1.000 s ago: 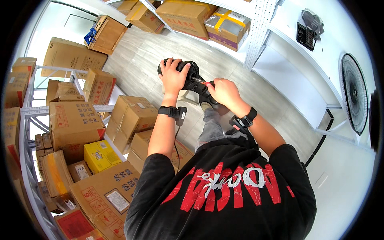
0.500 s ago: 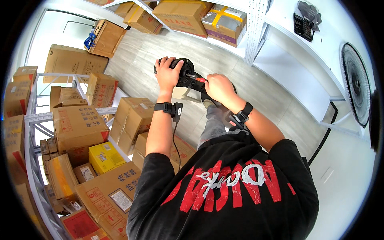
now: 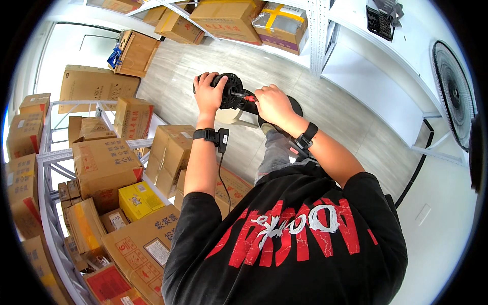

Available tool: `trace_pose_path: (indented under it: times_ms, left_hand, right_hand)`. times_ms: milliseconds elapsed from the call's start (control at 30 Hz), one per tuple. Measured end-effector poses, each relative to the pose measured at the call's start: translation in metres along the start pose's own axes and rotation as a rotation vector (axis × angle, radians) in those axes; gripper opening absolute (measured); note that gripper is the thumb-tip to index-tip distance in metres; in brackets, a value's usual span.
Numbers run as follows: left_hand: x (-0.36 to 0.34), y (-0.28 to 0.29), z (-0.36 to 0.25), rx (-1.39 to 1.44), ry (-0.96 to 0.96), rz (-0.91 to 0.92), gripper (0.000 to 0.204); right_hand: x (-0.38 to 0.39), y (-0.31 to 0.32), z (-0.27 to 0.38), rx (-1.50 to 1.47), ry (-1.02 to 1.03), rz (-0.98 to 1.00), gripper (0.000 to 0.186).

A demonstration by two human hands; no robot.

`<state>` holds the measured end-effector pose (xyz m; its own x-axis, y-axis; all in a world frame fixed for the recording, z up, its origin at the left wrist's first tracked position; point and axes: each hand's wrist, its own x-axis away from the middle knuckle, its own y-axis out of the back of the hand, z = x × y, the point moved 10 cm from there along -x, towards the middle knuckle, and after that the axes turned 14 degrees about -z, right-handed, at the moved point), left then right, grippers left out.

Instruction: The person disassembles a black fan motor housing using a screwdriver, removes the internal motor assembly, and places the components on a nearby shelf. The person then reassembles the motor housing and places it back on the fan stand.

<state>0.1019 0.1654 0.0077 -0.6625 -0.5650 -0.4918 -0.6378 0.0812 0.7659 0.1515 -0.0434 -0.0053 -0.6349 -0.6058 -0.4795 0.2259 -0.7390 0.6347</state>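
My left hand (image 3: 206, 91) is wrapped over the left part of a black round motor housing (image 3: 229, 81), thumb on its near face. My right hand (image 3: 269, 104) is closed at the red handle of a screwdriver (image 3: 249, 97), whose metal shaft points left into the housing's middle. The housing joins a black neck and a round black base (image 3: 295, 107), partly hidden behind my right hand. Beneath them a pale stool (image 3: 230, 117) shows. Straps with small devices are on both wrists.
Cardboard boxes (image 3: 105, 168) fill the racks on my left, with more boxes (image 3: 223, 23) on the far rack. A wooden cabinet (image 3: 137, 51) stands at back left. The white right-hand shelf (image 3: 376, 96) holds a black tool case (image 3: 378, 20) and a round fan grille (image 3: 450, 94).
My right hand has shifted up and slightly left around the screwdriver handle. The housing and my left hand sit a little further left in view, as the whole scene has shifted slightly.
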Motion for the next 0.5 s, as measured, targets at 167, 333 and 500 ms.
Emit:
trace_pose_path:
  times_ms: [167, 333, 500]
  left_hand:
    - [0.003, 0.0, 0.003, -0.039, -0.039, -0.008, 0.041]
    - [0.004, 0.001, 0.003, -0.029, -0.014, -0.03, 0.041]
    - [0.003, 0.006, -0.004, 0.006, -0.003, -0.025, 0.04]
  right_hand:
    - [0.002, 0.001, -0.007, -0.064, -0.178, 0.054, 0.017]
    - [-0.001, -0.012, -0.01, -0.004, -0.227, 0.261, 0.021]
    - [-0.002, 0.007, -0.006, -0.173, -0.131, 0.039, 0.022]
